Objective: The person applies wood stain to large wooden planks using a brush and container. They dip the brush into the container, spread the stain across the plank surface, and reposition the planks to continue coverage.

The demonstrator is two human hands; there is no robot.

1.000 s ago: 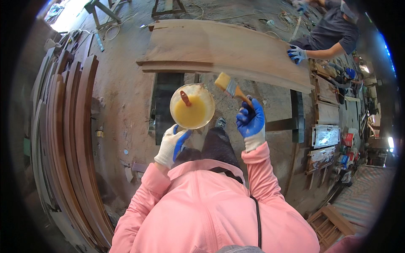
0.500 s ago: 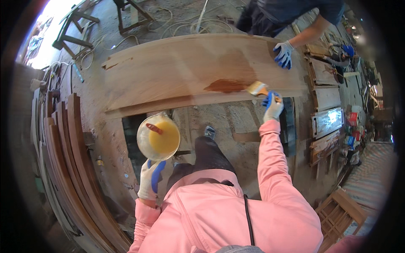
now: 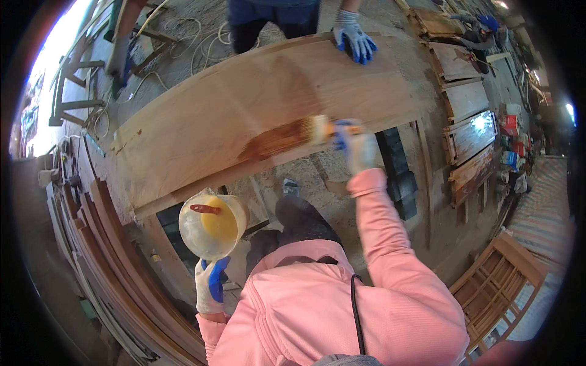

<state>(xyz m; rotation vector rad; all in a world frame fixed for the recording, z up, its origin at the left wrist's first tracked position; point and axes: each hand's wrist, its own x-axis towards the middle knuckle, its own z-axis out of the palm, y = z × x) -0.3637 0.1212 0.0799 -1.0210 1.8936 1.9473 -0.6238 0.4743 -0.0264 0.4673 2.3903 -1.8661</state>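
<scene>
My left hand (image 3: 210,285), in a white glove with a blue palm, is closed at the base of a translucent bucket (image 3: 194,236). Yellow liquid (image 3: 223,224) lies in the tilted bucket, and a red-brown handle (image 3: 204,209) sticks out over it. In my gloved right hand (image 3: 359,146), blurred by motion, is a paintbrush (image 3: 318,130) with pale bristles and an orange handle. The bristles meet the long wooden panel (image 3: 177,125) at the right end of a wet, dark reddish patch (image 3: 271,140).
A co-worker across the panel rests a gloved hand (image 3: 356,44) on its far edge. Dark supports (image 3: 398,174) stand beneath it. Long boards (image 3: 116,238) lean at left, more panels (image 3: 467,100) lie at right, and a slatted wooden frame (image 3: 497,280) stands near right. Hoses (image 3: 204,43) cross the floor.
The view has swung, shifting the panel in the picture. My brush strokes on at the dark patch, which looks a little broader. The bucket is tipped more. The co-worker's other arm now shows at far left.
</scene>
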